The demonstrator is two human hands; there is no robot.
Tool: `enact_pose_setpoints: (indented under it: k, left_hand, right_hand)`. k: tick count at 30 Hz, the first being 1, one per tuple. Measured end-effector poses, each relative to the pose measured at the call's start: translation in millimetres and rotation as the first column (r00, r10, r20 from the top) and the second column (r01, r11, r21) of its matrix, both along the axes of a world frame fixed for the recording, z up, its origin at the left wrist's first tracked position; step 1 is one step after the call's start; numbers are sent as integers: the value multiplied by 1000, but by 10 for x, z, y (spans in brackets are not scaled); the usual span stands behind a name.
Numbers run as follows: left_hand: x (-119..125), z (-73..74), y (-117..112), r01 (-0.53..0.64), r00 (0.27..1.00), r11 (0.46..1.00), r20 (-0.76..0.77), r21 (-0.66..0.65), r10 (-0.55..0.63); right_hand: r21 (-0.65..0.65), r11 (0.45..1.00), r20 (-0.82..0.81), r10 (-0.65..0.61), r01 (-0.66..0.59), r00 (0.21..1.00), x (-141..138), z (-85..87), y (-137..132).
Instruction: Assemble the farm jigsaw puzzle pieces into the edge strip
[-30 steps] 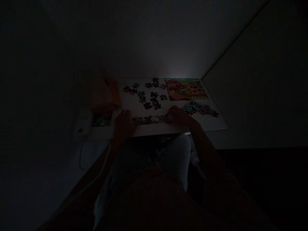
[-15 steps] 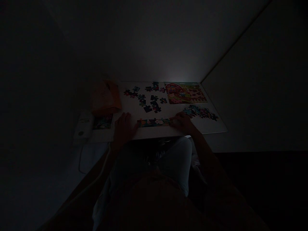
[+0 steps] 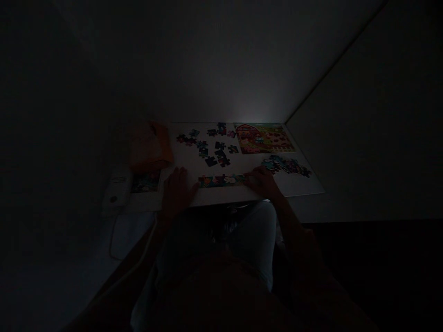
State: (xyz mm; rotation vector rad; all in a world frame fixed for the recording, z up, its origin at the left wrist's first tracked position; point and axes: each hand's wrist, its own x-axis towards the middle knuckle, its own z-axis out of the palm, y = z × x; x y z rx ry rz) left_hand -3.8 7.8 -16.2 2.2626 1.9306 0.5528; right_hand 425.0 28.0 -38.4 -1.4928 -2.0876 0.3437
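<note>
In dim light, a joined row of colourful puzzle pieces (image 3: 221, 181) lies along the near side of the white table (image 3: 214, 197). My left hand (image 3: 178, 190) rests on the table at the row's left end, fingers apart and thumb beside its edge. At the other end, my right hand (image 3: 262, 183) has finger and thumb closed around the last piece, which it partly covers. Beyond the row are several loose puzzle pieces (image 3: 221, 158). Close to my right hand is a heap of puzzle pieces (image 3: 287, 166).
A farm picture with a red barn (image 3: 265, 138) lies at the back right. On the left stand an orange box (image 3: 150, 147) and a white device (image 3: 117, 186) with a cable. A dark picture card (image 3: 146, 181) lies partly under the box. A wall (image 3: 221, 69) borders the table's far edge.
The whole view has shifted slightly, with the table a little lower in it. Both hands stay at the ends of the puzzle row; the pieces keep their layout.
</note>
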Motion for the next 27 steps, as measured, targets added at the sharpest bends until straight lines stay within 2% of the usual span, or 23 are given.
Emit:
enact_pose_setpoints:
  k: [7, 23, 27]
  left_hand:
    - [-11, 41, -15, 23, 1000, 1000, -2, -16, -23]
    - [-11, 31, -21, 24, 999, 999, -32, -23, -24]
    - [-1, 30, -4, 26, 999, 1000, -33, -13, -26]
  right_hand:
    - [12, 1000, -41, -28, 29, 999, -22, 18, -10]
    - [-6, 996, -74, -88, 88, 993, -49, 49, -3]
    - [-8, 995, -124, -97, 97, 987, -45, 39, -2]
